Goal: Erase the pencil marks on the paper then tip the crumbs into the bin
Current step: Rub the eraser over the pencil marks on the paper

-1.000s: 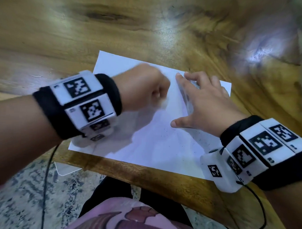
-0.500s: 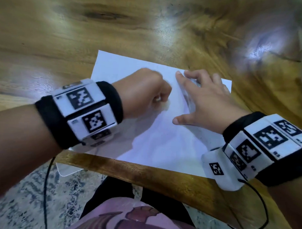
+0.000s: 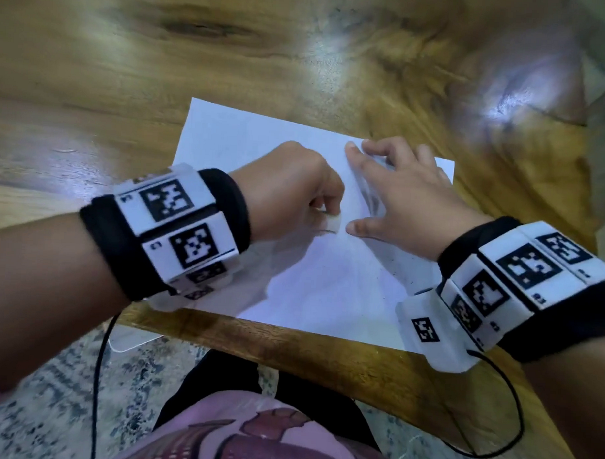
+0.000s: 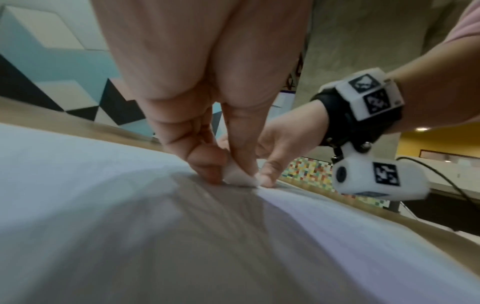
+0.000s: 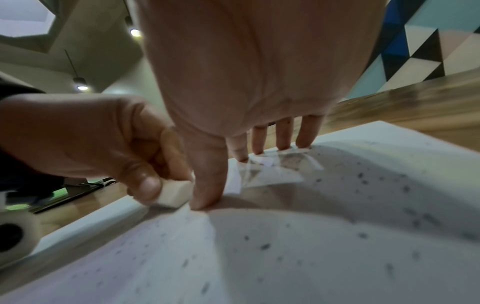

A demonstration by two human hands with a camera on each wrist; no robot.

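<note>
A white sheet of paper (image 3: 326,292) lies on the wooden table near its front edge. My left hand (image 3: 295,191) pinches a small white eraser (image 3: 332,226) and presses it on the sheet; the same eraser (image 5: 174,194) shows in the right wrist view and again as a white eraser (image 4: 239,178) in the left wrist view. My right hand (image 3: 401,195) lies flat with spread fingers (image 5: 283,135) on the paper, its thumb beside the eraser. Faint pencil marks (image 3: 371,197) sit under the right hand. Dark crumbs (image 5: 363,205) are scattered over the sheet.
The wooden table (image 3: 162,70) stretches far beyond the paper. Its front edge (image 3: 290,345) runs just below the sheet, with speckled floor (image 3: 48,392) beneath. A black cable (image 3: 504,408) hangs from the right wrist unit. No bin is in view.
My left hand with the eraser has slid down and toward me along the paper, ending beside the right thumb. The right hand has stayed pressed on the sheet.
</note>
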